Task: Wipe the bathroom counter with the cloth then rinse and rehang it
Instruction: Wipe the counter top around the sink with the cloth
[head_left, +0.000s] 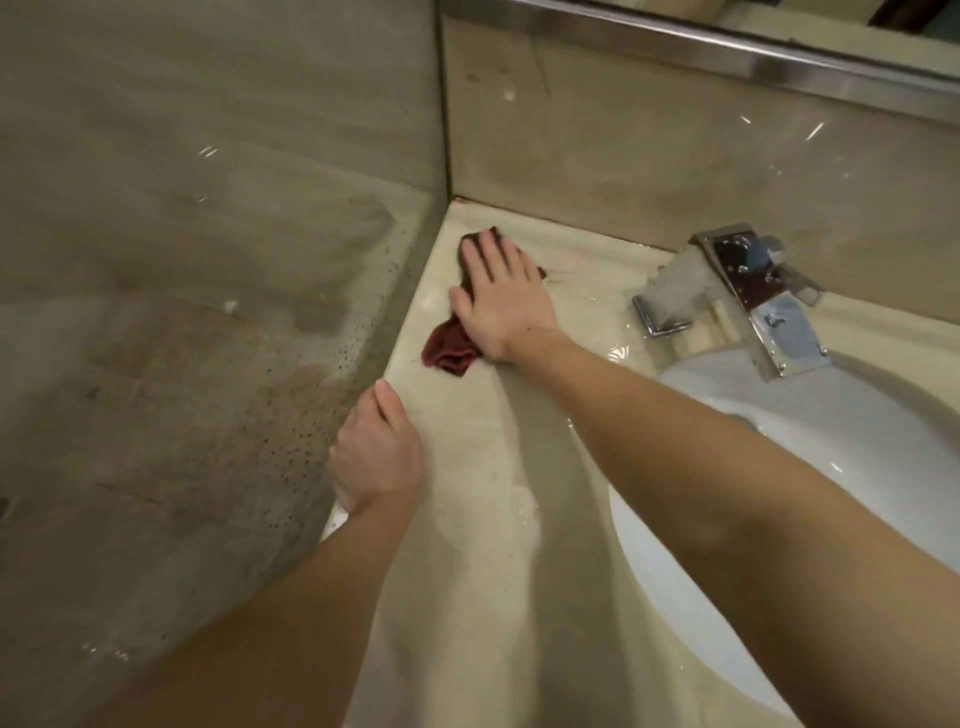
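In the head view the right hand (498, 296) lies flat, fingers straight, pressing the crumpled dark red cloth (449, 353) onto the glossy beige stone counter (467, 571). The cloth sits under its palm, with a fold spilling out beside the wrist. The left hand (376, 452) rests on the counter edge nearer the body, its fingers hidden, so I cannot tell its grip. Soft, light and likely damp, the cloth should bunch easily from that loose fold.

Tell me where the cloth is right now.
In the head view, the dark red cloth lies on the counter near its back left corner, pressed flat under the right hand, to the left of the tap.
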